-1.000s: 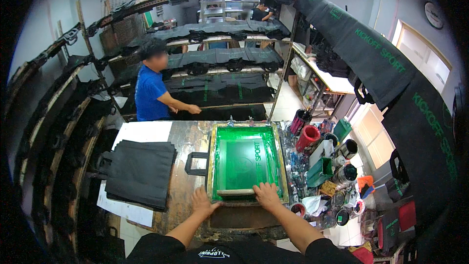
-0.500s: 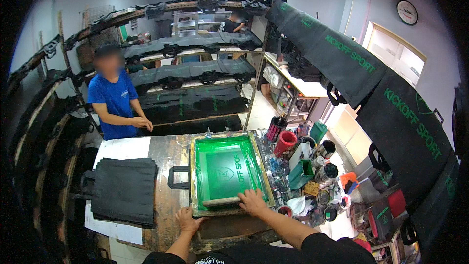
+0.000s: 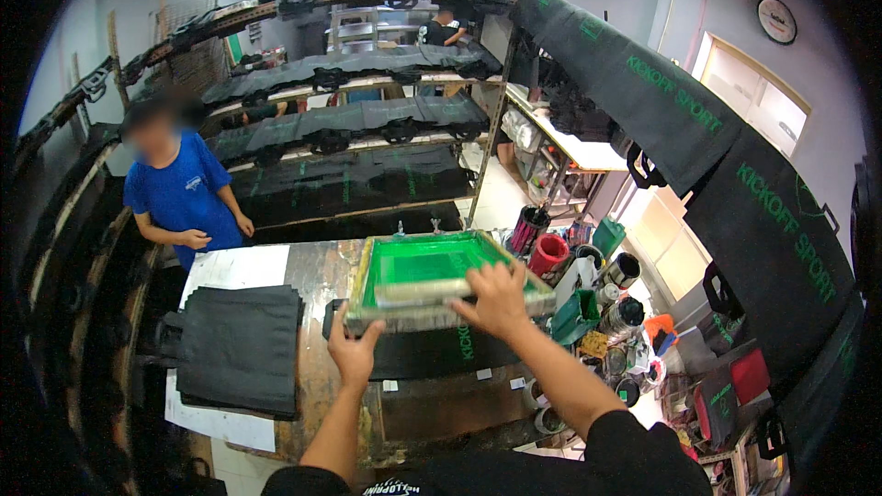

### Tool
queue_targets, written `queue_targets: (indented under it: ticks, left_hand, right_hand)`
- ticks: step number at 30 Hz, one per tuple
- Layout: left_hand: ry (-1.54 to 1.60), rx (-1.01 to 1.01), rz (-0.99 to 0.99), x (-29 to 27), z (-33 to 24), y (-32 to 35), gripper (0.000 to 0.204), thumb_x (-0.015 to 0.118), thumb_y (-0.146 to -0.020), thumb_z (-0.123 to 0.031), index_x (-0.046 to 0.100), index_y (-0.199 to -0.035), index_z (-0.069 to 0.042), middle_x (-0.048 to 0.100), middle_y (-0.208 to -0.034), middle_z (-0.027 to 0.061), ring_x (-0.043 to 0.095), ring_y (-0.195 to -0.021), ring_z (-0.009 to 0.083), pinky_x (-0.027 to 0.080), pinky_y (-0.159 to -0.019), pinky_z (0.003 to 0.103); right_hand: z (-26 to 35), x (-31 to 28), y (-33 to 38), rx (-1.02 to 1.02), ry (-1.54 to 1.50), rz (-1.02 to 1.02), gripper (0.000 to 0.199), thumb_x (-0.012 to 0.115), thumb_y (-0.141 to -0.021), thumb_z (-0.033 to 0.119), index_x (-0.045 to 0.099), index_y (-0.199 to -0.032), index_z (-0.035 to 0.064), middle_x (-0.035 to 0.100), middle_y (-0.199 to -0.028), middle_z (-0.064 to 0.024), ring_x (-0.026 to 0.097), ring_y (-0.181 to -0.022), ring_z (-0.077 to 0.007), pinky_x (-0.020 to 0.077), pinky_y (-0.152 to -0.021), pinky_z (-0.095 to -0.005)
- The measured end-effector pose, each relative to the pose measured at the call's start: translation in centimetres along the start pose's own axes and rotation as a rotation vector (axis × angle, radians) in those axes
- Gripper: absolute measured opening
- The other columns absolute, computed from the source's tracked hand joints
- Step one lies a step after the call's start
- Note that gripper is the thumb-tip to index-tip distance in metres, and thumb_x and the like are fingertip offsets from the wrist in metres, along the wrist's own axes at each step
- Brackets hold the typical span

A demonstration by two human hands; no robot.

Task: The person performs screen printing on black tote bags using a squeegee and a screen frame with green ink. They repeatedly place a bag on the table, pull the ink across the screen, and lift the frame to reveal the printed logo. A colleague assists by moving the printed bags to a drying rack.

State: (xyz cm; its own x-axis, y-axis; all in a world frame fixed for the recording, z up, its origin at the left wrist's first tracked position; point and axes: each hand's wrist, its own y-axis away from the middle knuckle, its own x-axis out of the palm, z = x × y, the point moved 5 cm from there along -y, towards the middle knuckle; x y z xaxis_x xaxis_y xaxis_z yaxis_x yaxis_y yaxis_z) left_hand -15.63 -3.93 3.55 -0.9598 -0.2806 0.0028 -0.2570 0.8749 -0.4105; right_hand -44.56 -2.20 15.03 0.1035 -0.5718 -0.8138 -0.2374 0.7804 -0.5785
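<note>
Slanting between fingers (image 3: 488, 281): screen frame (image 3: 430, 316)

We see a screen frame (image 3: 432, 315) of rough, stained wood, and within it green ink (image 3: 432, 266) with a wet gloss. The squeegee (image 3: 418, 295) has a pale bar that looks like dull wood. Our stack of black bags (image 3: 239, 349) is matt cloth, as are the hanging bags (image 3: 735, 142). We have a worktable (image 3: 323, 266) of worn, blotched wood, shiny in patches, and a smooth white paper sheet (image 3: 243, 266). The red tub (image 3: 549, 253) looks like glossy plastic, the can (image 3: 624, 270) like shiny metal, the rack post (image 3: 490, 152) like dull, perforated metal.
</note>
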Motion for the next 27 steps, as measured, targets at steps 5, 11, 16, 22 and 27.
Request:
queue_targets:
  ticks: [5, 11, 16, 22, 27]
  left_hand:
    - [-0.085, -0.132, -0.028, 2.0, -0.2, -4.6, 0.081, 0.079, -0.098, -0.035, 0.041, -0.156, 0.006, 0.069, -0.116, 0.0154, 0.066, -0.105, 0.0235, 0.052, -0.094, 0.034]
    - [-1.056, -0.416, 0.223, -0.6, 18.6, 5.1, 0.098, 0.08, -0.092, -0.038, 0.027, -0.159, 0.01, 0.045, -0.15, 0.0328, 0.046, -0.139, 0.0458, 0.048, -0.109, 0.051]
    - [-0.928, -0.571, 0.34, 1.7, 20.4, 7.4, 0.073, 0.081, -0.09, -0.03, 0.049, -0.142, 0.011, 0.06, -0.134, 0.0336, 0.06, -0.122, 0.0469, 0.052, -0.102, 0.05]
    - [-0.714, -0.407, 0.154, -1.4, 22.1, 4.1, 0.035, 0.076, -0.091, -0.022, 0.07, -0.111, 0.006, 0.072, -0.1, 0.0307, 0.07, -0.099, 0.0466, 0.054, -0.089, 0.051]
    - [-0.567, -0.274, 0.025, -7.3, 15.1, -1.9, 0.032, 0.078, -0.086, -0.024, 0.071, -0.097, 0.005, 0.074, -0.092, 0.0228, 0.072, -0.086, 0.0345, 0.055, -0.079, 0.045]
  right_hand:
    - [-2.8, -1.7, -6.9, -0.006, -0.004, -0.063, 0.053, 0.07, -0.089, 0.062, 0.069, -0.092, 0.0091, 0.065, -0.084, -0.0091, 0.062, -0.087, -0.0282, 0.0365, -0.089, -0.0472]
    - [-3.1, -2.1, -10.6, -0.025, -0.046, -0.117, 0.055, 0.067, -0.092, 0.063, 0.068, -0.086, 0.0086, 0.067, -0.082, -0.0113, 0.065, -0.082, -0.031, 0.0374, -0.086, -0.0487]
    - [-4.3, -2.2, -11.2, 0.025, -0.059, -0.051, 0.054, 0.068, -0.092, 0.06, 0.071, -0.092, 0.0061, 0.067, -0.084, -0.0114, 0.064, -0.087, -0.0308, 0.0377, -0.09, -0.0483]
    - [-3.7, -2.3, -12.4, -0.001, -0.083, -0.073, 0.055, 0.068, -0.092, 0.061, 0.071, -0.088, 0.0058, 0.067, -0.082, -0.0123, 0.064, -0.085, -0.0309, 0.0372, -0.089, -0.048]
    - [-4.7, -2.6, -12.0, 0.002, -0.088, -0.113, 0.056, 0.069, -0.091, 0.061, 0.07, -0.087, 0.0061, 0.067, -0.081, -0.0119, 0.064, -0.085, -0.0305, 0.0373, -0.087, -0.0476]
